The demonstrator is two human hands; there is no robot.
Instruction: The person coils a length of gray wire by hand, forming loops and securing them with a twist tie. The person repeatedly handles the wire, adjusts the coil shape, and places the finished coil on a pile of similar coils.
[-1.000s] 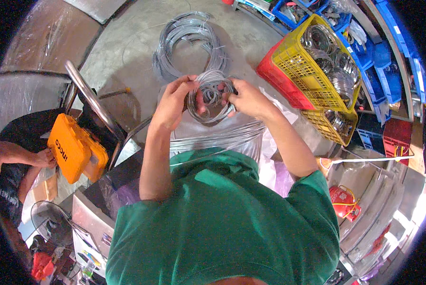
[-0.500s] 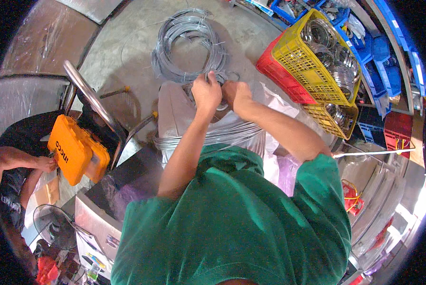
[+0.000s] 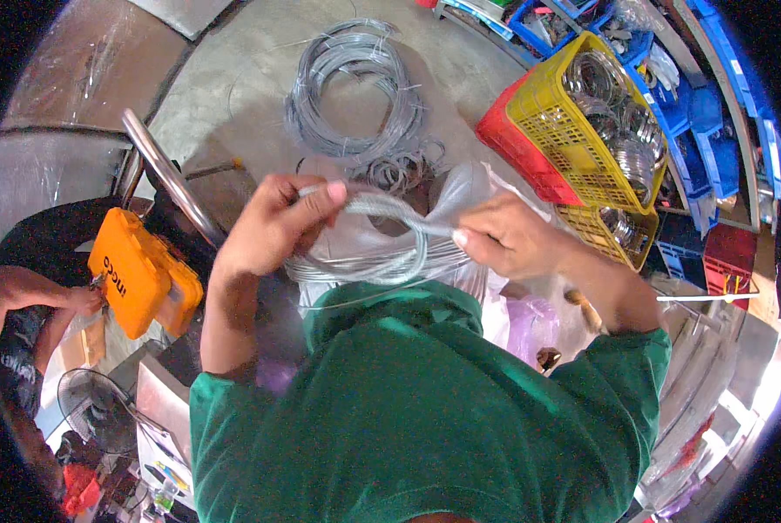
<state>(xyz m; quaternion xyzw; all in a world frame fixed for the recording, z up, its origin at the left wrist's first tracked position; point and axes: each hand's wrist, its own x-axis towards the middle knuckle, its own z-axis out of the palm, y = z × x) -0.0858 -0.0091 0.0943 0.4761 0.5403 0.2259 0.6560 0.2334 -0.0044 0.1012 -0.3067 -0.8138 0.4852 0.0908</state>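
My left hand [image 3: 284, 218] pinches one side of a looped grey wire cable [image 3: 382, 205], thumb pressed against the fingers. Opposite it, my right hand [image 3: 514, 235] is closed on the cable's other side, partly smeared by motion. Between the two hands the cable bows over my lap. Below it, a bundle of silvery wire [image 3: 321, 268] lies across my lap. Just beyond my hands, several small wire rings [image 3: 390, 174] are heaped together. Farther out, a large tied coil of grey wire [image 3: 307, 109] rests on the concrete floor.
Yellow crates [image 3: 538, 113] holding metal rings stand at the right beside a red crate [image 3: 512, 144]. Blue bins [image 3: 713, 161] line a rack behind them. At the left, a co-worker's hand [image 3: 85, 301] holds an orange case [image 3: 129, 270] near a bent metal tube [image 3: 168, 174].
My hands have moved apart and closer to my body, with the cable now stretched between them. The small rings beyond are now uncovered. The co-worker's orange case has hardly moved.
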